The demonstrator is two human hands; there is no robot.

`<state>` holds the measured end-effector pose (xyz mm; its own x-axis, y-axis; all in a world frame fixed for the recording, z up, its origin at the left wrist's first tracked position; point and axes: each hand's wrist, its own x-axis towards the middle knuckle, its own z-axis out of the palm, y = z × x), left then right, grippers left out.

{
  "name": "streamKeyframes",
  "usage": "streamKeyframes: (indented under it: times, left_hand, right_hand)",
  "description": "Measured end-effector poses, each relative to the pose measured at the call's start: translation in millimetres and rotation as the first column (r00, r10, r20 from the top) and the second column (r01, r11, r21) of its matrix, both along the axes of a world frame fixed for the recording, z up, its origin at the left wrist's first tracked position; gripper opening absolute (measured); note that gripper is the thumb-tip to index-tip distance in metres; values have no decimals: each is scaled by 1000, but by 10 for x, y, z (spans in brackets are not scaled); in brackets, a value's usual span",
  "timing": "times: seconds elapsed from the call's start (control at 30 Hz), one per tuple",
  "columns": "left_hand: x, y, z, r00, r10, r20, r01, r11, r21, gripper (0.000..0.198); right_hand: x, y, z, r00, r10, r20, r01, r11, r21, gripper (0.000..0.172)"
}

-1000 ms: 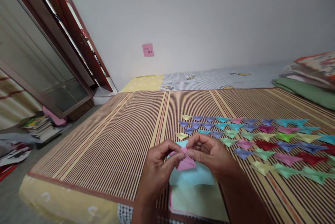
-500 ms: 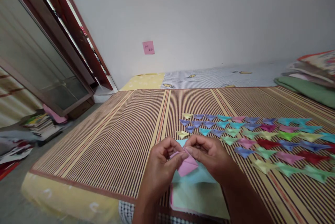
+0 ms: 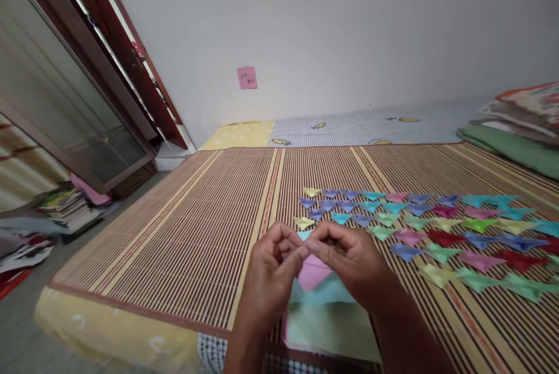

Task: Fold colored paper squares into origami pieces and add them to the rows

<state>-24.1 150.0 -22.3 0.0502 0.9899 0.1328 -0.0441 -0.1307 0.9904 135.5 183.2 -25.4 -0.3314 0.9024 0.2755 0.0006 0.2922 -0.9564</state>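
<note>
A folded piece of pink paper (image 3: 312,275) is pinched between both hands. My left hand (image 3: 273,269) grips its left and upper part, thumb in front and fingers curled behind. From the other side my right hand (image 3: 349,257) closes on the upper edge, its thumb tip meeting the left thumb. The fold between the fingertips is hidden. Beneath the hands lie a light blue sheet (image 3: 336,291) and a stack of pale green paper (image 3: 332,330) with a pink edge showing at the left.
Rows of folded paper pieces (image 3: 445,239) in several colours cover the right side of the striped mat (image 3: 174,234). Folded cloths (image 3: 510,144) are piled at the far right. A pink note (image 3: 247,77) sticks to the wall. Books (image 3: 65,208) stand low at the left.
Both thumbs have come together at the top of the pink paper, and my left hand now covers more of its left side. The folded pieces on the mat stay put.
</note>
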Motion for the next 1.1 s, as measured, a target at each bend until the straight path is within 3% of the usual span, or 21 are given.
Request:
streamKeyframes:
  times: [0.1, 0.23, 0.4, 0.57, 0.73, 0.93, 1.1]
  left_hand:
    - [-1, 12, -19, 1000, -1, 24, 1, 1000, -8, 19]
    - [-59, 32, -3, 997, 69, -30, -69, 997, 22, 33]
    - [-111, 23, 33, 991, -129, -34, 125, 989, -83, 28]
    - [-74, 24, 4, 995, -91, -36, 89, 995, -53, 26]
    - [-77, 51, -33, 992, -124, 20, 125, 990, -64, 27]
    - [-113, 75, -47, 1000, -9, -27, 11, 996, 83, 29]
    - [-137, 103, -72, 993, 114, 18, -115, 987, 109, 26]
  right_hand:
    - [-25, -7, 14, 997, -57, 47, 55, 997, 52, 24]
    - [-52, -15, 12, 992, -119, 50, 116, 991, 67, 25]
    - [-57, 1, -38, 994, -105, 33, 104, 994, 46, 25]
    - [-74, -9, -33, 995, -98, 27, 96, 994, 60, 25]
    - [-111, -32, -15, 997, -78, 29, 75, 993, 90, 22]
    - [-95, 30, -90, 1000, -27, -11, 27, 999, 32, 27]
    - [-47, 60, -125, 996, 20, 86, -18, 1000, -17, 27]
